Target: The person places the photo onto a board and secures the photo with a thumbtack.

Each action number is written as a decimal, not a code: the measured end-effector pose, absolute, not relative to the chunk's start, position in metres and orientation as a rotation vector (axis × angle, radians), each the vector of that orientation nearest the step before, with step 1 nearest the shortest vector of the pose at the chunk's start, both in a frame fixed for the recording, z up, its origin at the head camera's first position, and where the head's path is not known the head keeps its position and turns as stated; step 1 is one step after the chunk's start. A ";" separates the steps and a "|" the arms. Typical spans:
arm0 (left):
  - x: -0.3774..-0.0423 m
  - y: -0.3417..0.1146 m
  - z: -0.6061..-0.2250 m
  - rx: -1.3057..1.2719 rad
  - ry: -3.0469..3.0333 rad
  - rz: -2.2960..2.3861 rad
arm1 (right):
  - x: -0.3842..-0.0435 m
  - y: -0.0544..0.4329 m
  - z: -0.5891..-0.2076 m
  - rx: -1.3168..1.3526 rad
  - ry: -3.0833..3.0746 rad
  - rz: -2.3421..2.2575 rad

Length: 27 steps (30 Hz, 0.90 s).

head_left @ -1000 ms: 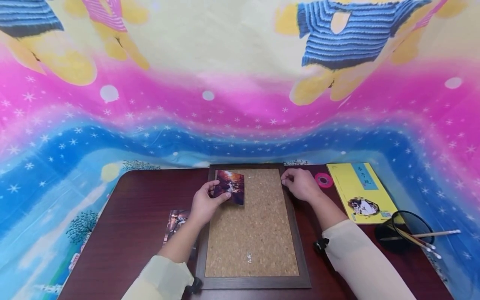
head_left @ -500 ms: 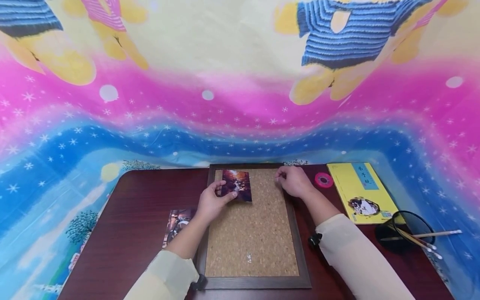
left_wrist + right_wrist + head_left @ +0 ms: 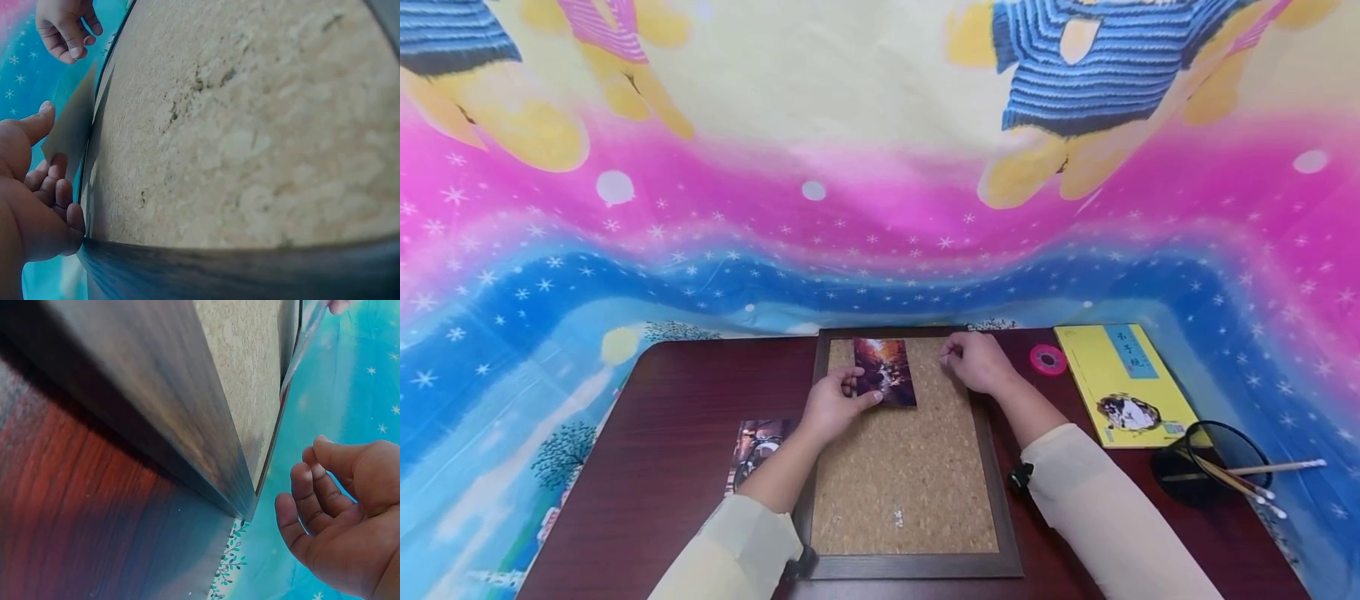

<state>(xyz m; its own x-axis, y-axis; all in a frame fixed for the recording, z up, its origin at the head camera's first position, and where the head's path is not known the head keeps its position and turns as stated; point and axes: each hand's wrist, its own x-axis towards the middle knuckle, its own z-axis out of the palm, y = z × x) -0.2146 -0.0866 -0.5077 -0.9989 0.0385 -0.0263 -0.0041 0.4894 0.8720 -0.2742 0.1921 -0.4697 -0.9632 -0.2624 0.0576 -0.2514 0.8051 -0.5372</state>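
Note:
My left hand [image 3: 835,407] pinches a photo print [image 3: 886,371] by its lower left part, over the upper part of a cork board [image 3: 902,467]. Autumn colours and a stream show on the print. In the left wrist view the print [image 3: 74,122] stands tilted off the cork. My right hand [image 3: 976,361] hovers at the board's upper right edge, apart from the print. Its thumb [image 3: 328,450] meets the index fingertip and the other fingers curl loosely. Whether something small sits between them cannot be seen.
A second photo print [image 3: 751,454] lies left of the board, partly behind my left forearm. To the right are a pink tape roll [image 3: 1048,360], a yellow book [image 3: 1123,383] and a black pen cup [image 3: 1187,479] with brushes. A patterned curtain [image 3: 880,208] hangs behind the table.
My left hand has carried the print rightward along the top of the board. My right hand has moved left, from the frame's right edge toward the print.

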 end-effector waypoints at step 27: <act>-0.220 -0.076 -0.510 0.283 2.893 0.933 | -0.287 0.165 -0.470 -0.479 2.902 -0.897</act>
